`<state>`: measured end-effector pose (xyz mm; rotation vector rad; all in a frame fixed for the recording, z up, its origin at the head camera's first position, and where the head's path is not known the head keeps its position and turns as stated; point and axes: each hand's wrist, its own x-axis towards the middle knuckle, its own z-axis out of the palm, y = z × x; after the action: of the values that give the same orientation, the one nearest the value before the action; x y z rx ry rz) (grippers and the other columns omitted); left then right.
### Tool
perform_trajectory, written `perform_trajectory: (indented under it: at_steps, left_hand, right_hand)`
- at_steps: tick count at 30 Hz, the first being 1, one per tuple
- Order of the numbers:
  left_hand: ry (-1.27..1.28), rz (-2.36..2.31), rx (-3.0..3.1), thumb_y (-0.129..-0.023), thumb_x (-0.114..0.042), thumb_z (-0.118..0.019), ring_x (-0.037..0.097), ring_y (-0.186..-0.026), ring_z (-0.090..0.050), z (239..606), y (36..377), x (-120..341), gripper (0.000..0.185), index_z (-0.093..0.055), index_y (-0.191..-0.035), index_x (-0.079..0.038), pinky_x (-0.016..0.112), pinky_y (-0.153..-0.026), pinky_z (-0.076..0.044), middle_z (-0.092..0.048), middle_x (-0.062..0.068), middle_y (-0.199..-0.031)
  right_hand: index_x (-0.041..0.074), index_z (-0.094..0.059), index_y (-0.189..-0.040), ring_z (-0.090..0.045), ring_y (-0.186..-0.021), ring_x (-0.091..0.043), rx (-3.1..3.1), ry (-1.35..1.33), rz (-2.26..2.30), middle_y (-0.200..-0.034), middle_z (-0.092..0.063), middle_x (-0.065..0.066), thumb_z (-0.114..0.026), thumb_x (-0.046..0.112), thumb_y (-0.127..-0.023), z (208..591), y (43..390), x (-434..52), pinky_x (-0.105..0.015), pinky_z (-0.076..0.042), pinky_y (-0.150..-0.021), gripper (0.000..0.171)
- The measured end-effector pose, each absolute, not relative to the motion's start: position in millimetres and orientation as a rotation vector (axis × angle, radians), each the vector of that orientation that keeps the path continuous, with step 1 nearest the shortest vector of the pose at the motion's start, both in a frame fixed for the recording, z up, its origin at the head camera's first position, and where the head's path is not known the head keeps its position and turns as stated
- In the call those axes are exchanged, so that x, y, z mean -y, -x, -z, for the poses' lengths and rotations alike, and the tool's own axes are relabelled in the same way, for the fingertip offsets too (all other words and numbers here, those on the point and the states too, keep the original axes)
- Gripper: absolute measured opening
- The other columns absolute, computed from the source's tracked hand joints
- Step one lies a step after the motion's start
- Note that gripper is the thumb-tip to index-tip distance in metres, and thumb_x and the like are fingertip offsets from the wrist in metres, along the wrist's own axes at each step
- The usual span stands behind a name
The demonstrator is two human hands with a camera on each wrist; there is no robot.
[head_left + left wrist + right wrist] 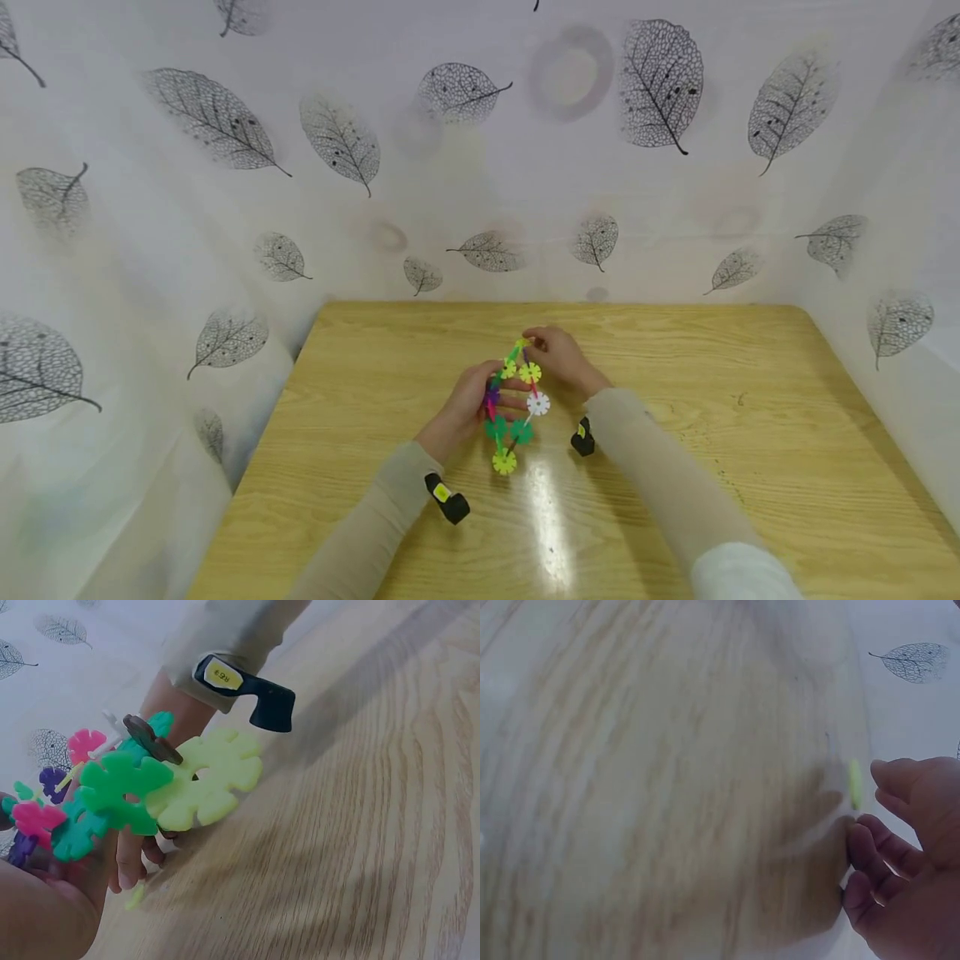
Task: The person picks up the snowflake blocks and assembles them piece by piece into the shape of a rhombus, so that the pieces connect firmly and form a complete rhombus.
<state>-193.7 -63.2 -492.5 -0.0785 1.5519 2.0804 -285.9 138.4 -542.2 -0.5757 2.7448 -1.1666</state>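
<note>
A ring of interlocking plastic flower discs [537, 404] in green, yellow, pink, purple, white and brown is held up over the table. Its left side lies in my left hand [467, 397], thumb at the upper discs and fingers extending behind the ring. At the top, my right hand [561, 354] has its thumb and fingertips at a small yellow disc [522, 342]. That piece appears edge-on as a yellow disc [855, 784] beside the right fingertips in the right wrist view. A yellow disc [206, 780] hangs at the ring's lower end.
The wooden table [750, 400] reaches back to a white leaf-print cloth [525, 167], which also hangs on both sides. Black wrist mounts [448, 498] sit on both sleeves. Bright glare lies on the table's near middle.
</note>
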Motion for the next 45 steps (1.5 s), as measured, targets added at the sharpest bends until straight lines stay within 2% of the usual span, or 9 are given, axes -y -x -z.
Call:
perform_trajectory:
  at_steps: [6,12,21,25,31,37,42,44,45]
  left_hand:
    - [0.052,-2.091,-1.55,-0.113,-0.031,-0.038,0.015,-0.068,-0.077,493.5,192.4,63.9,0.041,-0.049,-0.137,0.001,0.031,-0.064,-0.067,-0.079,0.0,-0.09]
    - [0.073,-2.096,-1.563,-0.112,-0.03,-0.04,0.014,-0.066,-0.078,495.5,192.6,64.6,0.049,-0.046,-0.147,0.003,0.026,-0.059,-0.065,-0.079,0.0,-0.089]
    - [0.075,-2.111,-1.542,-0.113,-0.028,-0.041,0.013,-0.065,-0.077,497.5,195.5,64.9,0.047,-0.045,-0.146,0.005,0.026,-0.059,-0.065,-0.078,0.0,-0.086]
    - [0.096,-2.122,-1.521,-0.113,-0.027,-0.04,0.014,-0.064,-0.077,496.5,195.4,65.5,0.049,-0.043,-0.147,0.008,0.026,-0.058,-0.065,-0.078,0.002,-0.086]
    - [0.105,-2.139,-1.502,-0.112,-0.025,-0.039,0.016,-0.065,-0.077,496.8,194.4,65.7,0.044,-0.049,-0.139,0.008,0.029,-0.059,-0.066,-0.079,0.005,-0.087]
    - [0.117,-2.122,-1.514,-0.112,-0.023,-0.038,0.014,-0.064,-0.077,496.7,194.4,66.8,0.041,-0.045,-0.141,0.005,0.028,-0.057,-0.065,-0.078,0.003,-0.083]
    - [0.079,-2.099,-1.544,-0.113,-0.025,-0.037,0.014,-0.065,-0.077,497.7,194.6,68.9,0.047,-0.039,-0.148,0.007,0.027,-0.059,-0.066,-0.078,0.002,-0.084]
    - [0.068,-2.094,-1.553,-0.113,-0.025,-0.037,0.014,-0.066,-0.078,498.1,195.2,69.2,0.048,-0.039,-0.149,0.007,0.027,-0.059,-0.066,-0.079,0.002,-0.085]
    - [0.067,-2.094,-1.554,-0.113,-0.025,-0.037,0.014,-0.066,-0.078,498.3,195.7,69.3,0.049,-0.038,-0.149,0.008,0.027,-0.059,-0.066,-0.079,0.002,-0.085]
  right_hand:
    - [-0.001,-0.067,-0.137,-0.056,-0.081,-0.023,-2.842,0.547,0.994,-0.093,-0.06,-0.013,-0.066,0.015,-0.102,543.3,284.1,-134.9,-0.031,-0.048,-0.068,0.038]
    - [0.003,-0.069,-0.136,-0.057,-0.082,-0.022,-2.861,0.509,0.981,-0.094,-0.06,-0.011,-0.066,0.015,-0.101,542.8,281.6,-134.1,-0.032,-0.049,-0.07,0.036]
    - [-0.001,-0.064,-0.14,-0.053,-0.079,-0.021,-2.855,0.537,0.942,-0.089,-0.059,-0.011,-0.064,0.013,-0.102,538.4,282.3,-132.3,-0.029,-0.045,-0.066,0.04]
    - [-0.002,-0.068,-0.133,-0.052,-0.079,-0.022,-2.848,0.506,0.961,-0.09,-0.059,-0.011,-0.068,0.013,-0.1,537.2,281.3,-131.4,-0.032,-0.045,-0.07,0.036]
    - [-0.004,-0.067,-0.117,-0.059,-0.091,-0.027,-2.772,0.421,1.153,-0.099,-0.064,-0.016,-0.07,0.007,-0.096,538.0,277.1,-134.3,-0.041,-0.054,-0.082,0.024]
    - [-0.002,-0.066,-0.118,-0.065,-0.097,-0.029,-2.59,0.301,1.39,-0.105,-0.069,-0.017,-0.062,0.006,-0.1,536.8,273.9,-142.8,-0.036,-0.057,-0.086,0.02]
    - [-0.006,-0.071,-0.12,-0.071,-0.107,-0.036,-2.649,0.379,1.362,-0.113,-0.075,-0.024,-0.063,0.006,-0.101,529.2,275.3,-147.3,-0.046,-0.061,-0.096,0.024]
    - [-0.006,-0.071,-0.12,-0.071,-0.108,-0.037,-2.659,0.392,1.353,-0.114,-0.075,-0.024,-0.063,0.006,-0.101,525.6,275.1,-148.3,-0.049,-0.061,-0.097,0.024]
    - [-0.005,-0.072,-0.12,-0.072,-0.105,-0.035,-2.66,0.4,1.356,-0.113,-0.075,-0.024,-0.064,0.006,-0.101,524.1,275.6,-148.8,-0.046,-0.061,-0.094,0.024]
